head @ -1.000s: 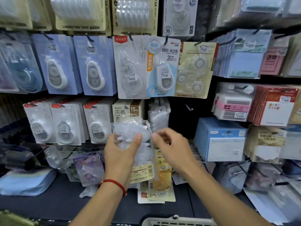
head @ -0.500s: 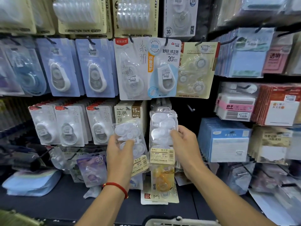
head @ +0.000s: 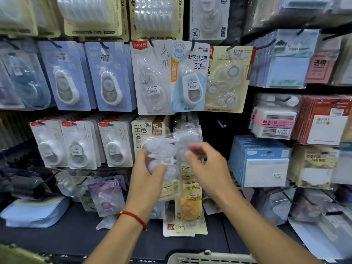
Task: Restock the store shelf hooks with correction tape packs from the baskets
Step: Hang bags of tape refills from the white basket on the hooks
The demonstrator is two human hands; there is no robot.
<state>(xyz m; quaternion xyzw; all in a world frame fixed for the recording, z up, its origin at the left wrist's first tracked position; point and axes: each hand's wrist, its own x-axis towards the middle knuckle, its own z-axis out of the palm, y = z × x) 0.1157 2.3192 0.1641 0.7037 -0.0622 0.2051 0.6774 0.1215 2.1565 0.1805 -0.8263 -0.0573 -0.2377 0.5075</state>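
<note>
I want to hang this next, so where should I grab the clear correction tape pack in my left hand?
Pinch the flat top edge of the clear correction tape pack from the right with the right hand. The left hand already holds its lower, bulging blister, leaving the top free.

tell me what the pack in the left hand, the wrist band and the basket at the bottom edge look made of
Pack of correction tapes: clear glossy plastic wrap, as it looks; white rounded shapes show through.
Wrist band: thin red cord or thread, matte; which one is unclear.
Basket: pale, matte moulded plastic, judging by the slotted rim.
</note>
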